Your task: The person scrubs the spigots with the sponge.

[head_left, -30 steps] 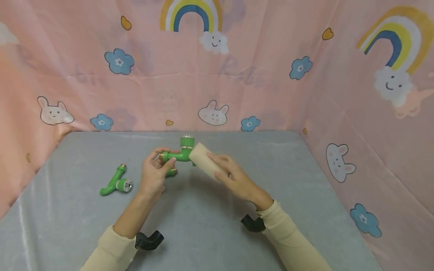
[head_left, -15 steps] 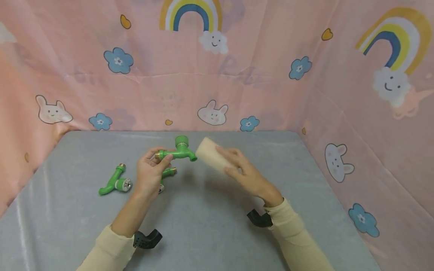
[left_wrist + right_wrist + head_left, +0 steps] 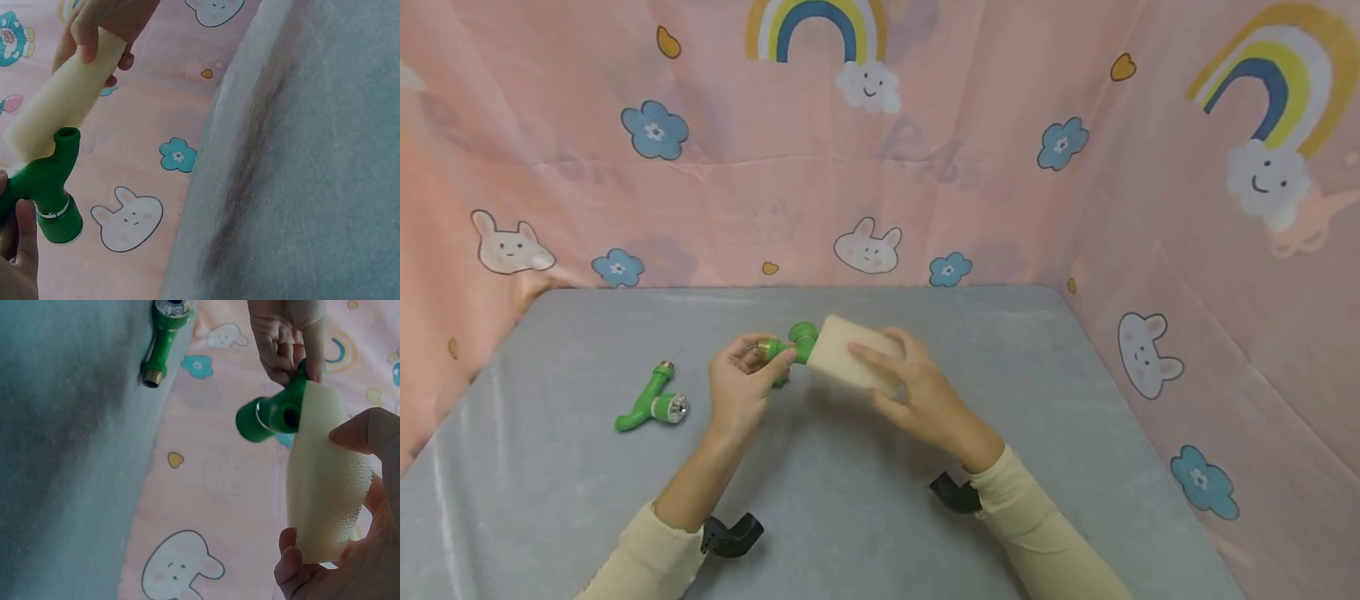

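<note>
A green faucet (image 3: 803,337) with a brass threaded end is held above the table by my left hand (image 3: 740,385), thumb and fingers pinching it near that end. My right hand (image 3: 925,400) grips a cream sponge block (image 3: 850,354) by its edges. In the left wrist view the sponge (image 3: 65,100) lies against the faucet's body (image 3: 44,178), beside the spout. The right wrist view has the sponge (image 3: 325,469) touching the faucet (image 3: 275,415), whose round knob points away from the sponge.
A second green faucet (image 3: 651,402) lies on the grey cloth-covered table (image 3: 850,508) at left. Another faucet (image 3: 161,347), mostly hidden behind my left hand in the head view, lies on the table. A pink patterned curtain (image 3: 715,208) borders the back and sides.
The sponge moved off the faucet to the right, then came back against it, turned to show its broad face. The left hand has tilted the faucet, its knob facing differently.
</note>
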The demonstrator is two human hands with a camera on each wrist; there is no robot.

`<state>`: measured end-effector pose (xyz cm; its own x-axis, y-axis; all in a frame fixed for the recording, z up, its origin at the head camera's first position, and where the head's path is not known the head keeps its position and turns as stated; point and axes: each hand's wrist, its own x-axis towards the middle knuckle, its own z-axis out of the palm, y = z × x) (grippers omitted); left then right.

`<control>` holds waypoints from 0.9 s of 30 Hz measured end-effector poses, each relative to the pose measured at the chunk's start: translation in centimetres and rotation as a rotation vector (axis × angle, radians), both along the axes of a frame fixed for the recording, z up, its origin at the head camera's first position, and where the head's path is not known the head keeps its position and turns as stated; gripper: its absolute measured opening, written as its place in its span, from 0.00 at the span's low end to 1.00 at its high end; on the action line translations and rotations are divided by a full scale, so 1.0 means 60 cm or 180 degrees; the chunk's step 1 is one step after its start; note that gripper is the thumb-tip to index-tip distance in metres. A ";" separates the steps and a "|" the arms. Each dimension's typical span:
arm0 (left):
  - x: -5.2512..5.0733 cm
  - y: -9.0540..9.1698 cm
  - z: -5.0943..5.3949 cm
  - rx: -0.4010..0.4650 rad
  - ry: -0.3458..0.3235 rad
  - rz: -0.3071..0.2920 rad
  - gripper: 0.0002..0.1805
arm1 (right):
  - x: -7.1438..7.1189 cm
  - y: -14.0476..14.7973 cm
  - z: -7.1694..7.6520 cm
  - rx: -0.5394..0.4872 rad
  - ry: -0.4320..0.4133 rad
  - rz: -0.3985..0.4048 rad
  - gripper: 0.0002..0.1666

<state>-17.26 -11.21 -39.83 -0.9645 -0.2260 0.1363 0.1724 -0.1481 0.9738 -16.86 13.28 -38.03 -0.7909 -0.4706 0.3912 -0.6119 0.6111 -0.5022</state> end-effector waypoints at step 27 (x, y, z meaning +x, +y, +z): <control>-0.005 -0.011 0.003 0.0028 -0.0558 0.0300 0.11 | -0.005 -0.017 -0.018 0.0129 0.0762 0.0243 0.36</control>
<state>-17.54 -11.89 -39.66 -0.9479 -0.3168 -0.0343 0.0137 -0.1481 0.9889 -17.16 12.28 -39.13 -0.6396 -0.5445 0.5425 -0.7556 0.5752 -0.3135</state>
